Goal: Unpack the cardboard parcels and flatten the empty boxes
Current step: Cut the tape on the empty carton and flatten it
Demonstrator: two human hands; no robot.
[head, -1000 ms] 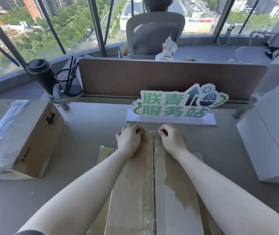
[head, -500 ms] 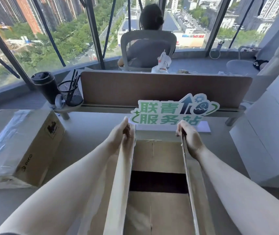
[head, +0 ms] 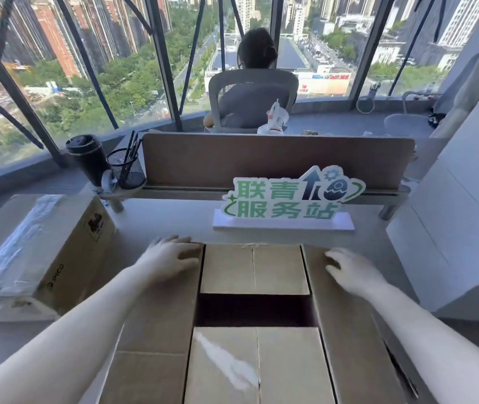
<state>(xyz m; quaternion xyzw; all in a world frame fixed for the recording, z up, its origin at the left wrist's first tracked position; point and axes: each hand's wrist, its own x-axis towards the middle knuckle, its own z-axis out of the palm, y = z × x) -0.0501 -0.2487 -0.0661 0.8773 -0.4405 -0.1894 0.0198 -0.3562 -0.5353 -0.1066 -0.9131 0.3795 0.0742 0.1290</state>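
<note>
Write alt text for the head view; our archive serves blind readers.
A person's left hand and right hand press the long outer flaps of an open cardboard box flat outward on a grey desk. A second box, taped shut, sits at left, a green sign behind.

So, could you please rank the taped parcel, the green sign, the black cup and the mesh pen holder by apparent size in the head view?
1. taped parcel
2. green sign
3. black cup
4. mesh pen holder, only slightly smaller than the cup.

Two cardboard boxes, an open box point(head: 257, 339) and a taped box point(head: 37, 252), one sign point(head: 287, 199), one tumbler point(head: 85, 158).
</note>
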